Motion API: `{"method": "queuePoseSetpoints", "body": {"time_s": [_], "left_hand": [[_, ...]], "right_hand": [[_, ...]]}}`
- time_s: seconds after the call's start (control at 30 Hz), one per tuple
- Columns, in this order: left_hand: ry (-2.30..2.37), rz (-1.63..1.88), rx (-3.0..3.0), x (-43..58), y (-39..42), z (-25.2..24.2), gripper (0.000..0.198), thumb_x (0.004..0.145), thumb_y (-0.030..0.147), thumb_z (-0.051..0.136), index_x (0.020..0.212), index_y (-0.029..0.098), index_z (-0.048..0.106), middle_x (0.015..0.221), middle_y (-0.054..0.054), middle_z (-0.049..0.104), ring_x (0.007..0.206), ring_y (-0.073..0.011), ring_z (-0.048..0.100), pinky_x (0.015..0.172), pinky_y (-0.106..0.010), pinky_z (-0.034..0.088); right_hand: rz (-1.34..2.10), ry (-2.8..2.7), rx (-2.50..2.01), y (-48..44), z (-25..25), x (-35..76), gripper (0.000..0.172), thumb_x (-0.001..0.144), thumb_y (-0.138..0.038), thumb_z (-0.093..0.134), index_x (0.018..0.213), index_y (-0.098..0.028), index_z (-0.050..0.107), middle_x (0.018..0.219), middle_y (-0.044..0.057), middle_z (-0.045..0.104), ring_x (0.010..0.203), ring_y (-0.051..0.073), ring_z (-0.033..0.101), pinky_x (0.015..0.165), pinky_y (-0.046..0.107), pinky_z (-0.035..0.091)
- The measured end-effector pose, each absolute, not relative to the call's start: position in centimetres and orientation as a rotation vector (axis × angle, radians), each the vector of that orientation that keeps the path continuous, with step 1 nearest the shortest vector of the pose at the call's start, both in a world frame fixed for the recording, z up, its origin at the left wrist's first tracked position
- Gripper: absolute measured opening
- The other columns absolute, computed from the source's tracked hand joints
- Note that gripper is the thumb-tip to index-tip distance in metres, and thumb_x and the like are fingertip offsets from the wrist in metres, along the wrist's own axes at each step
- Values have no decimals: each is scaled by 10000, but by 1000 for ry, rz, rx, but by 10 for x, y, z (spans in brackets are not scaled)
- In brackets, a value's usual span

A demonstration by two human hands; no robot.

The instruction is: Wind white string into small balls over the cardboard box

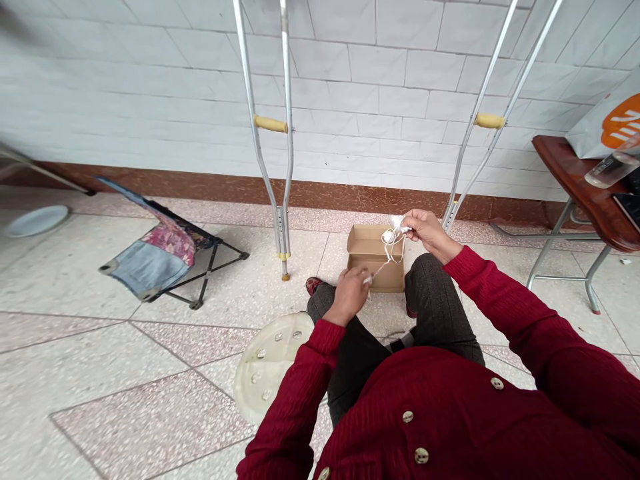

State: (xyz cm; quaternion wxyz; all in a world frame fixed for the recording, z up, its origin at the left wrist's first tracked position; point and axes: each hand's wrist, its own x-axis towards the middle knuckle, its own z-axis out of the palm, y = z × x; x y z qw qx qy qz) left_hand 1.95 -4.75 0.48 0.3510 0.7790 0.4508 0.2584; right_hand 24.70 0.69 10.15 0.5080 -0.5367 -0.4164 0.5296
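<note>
My left hand (pixel 351 297) pinches the lower end of a thin white cord (pixel 387 253), which runs up to my right hand (pixel 429 235). That hand grips a small fluffy white bundle (pixel 399 227) at the cord's upper end, and loops of cord hang below it. Both hands are raised above my dark trousered knees (pixel 430 287). Under the cord, an open brown cardboard box (pixel 373 250) stands on the floor between my legs. Its inside shows no clear contents from this angle.
Two aluminium crutches (pixel 273 127) stand against the tiled wall ahead. A low folding seat (pixel 165 253) lies to the left, and a round cream plastic disc (pixel 270 363) sits by my left leg. At right, a brown table (pixel 570 180) holds a bag and bottle.
</note>
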Motion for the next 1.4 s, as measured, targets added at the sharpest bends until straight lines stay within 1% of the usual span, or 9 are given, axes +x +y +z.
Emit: {"method": "queuePoseSetpoints", "body": {"time_s": [0.1, 0.27, 0.37, 0.47, 0.63, 0.87, 1.03, 1.13, 1.4], "left_hand": [[1293, 1016, 1858, 25, -33, 21, 322, 891, 247, 540, 1192, 174, 626, 1323, -139, 595, 1232, -267, 555, 1011, -448, 469], [918, 1203, 1334, 63, -33, 55, 479, 883, 362, 593, 1323, 202, 490, 1304, -133, 594, 1107, -240, 634, 788, -352, 582], [866, 1209, 1176, 81, -41, 56, 404, 838, 360, 655, 1184, 170, 572, 1055, -95, 696, 843, -179, 692, 736, -315, 572], [915, 1166, 1198, 85, -47, 51, 223, 828, 349, 657, 920, 146, 651, 713, -14, 677, 563, -112, 622, 634, -263, 528], [904, 1013, 1211, 76, -57, 57, 245, 818, 366, 657, 750, 132, 674, 644, -17, 651, 497, -105, 581, 511, -231, 470], [790, 792, 1160, 56, -73, 75, 322, 835, 429, 653, 930, 125, 698, 639, -23, 668, 457, -112, 576, 498, -246, 463], [762, 648, 1248, 35, -80, 72, 324, 870, 449, 616, 854, 133, 685, 553, -5, 633, 402, -101, 520, 463, -235, 397], [729, 642, 1262, 33, -88, 69, 333, 870, 444, 623, 770, 130, 668, 608, -31, 666, 457, -116, 566, 538, -261, 450], [663, 658, 1209, 27, -91, 65, 351, 902, 447, 580, 841, 113, 666, 721, -77, 707, 623, -162, 654, 663, -301, 512]], "right_hand": [[1252, -1067, -1300, 1, 107, 241, 110, 593, -157, 657, 641, -159, 558, 497, -35, 560, 371, 47, 440, 325, 159, 269], [1165, -1171, -1349, -2, 102, 231, 135, 595, -185, 677, 692, -150, 589, 536, -27, 586, 382, 57, 462, 335, 167, 304], [1074, -1242, -1400, -3, 97, 231, 146, 611, -208, 684, 717, -153, 602, 545, -30, 588, 396, 62, 476, 354, 168, 328], [983, -1333, -1459, -5, 93, 235, 148, 623, -233, 698, 720, -151, 623, 577, -18, 612, 412, 64, 487, 377, 171, 350], [909, -1339, -1481, -3, 83, 243, 133, 638, -233, 697, 725, -154, 635, 575, -22, 613, 412, 64, 492, 386, 166, 354], [1173, -1231, -1379, 5, 86, 251, 158, 591, -188, 711, 719, -138, 631, 540, -23, 600, 384, 59, 468, 337, 166, 331], [1448, -1221, -1327, -3, 84, 258, 192, 561, -167, 738, 730, -130, 653, 514, -26, 598, 374, 51, 468, 337, 155, 344], [1440, -1184, -1358, -8, 75, 259, 183, 564, -154, 736, 721, -128, 647, 503, -28, 590, 373, 54, 476, 333, 151, 345], [1288, -1246, -1399, -5, 72, 254, 205, 563, -190, 769, 717, -136, 644, 512, -23, 600, 374, 58, 484, 322, 149, 339]]}}
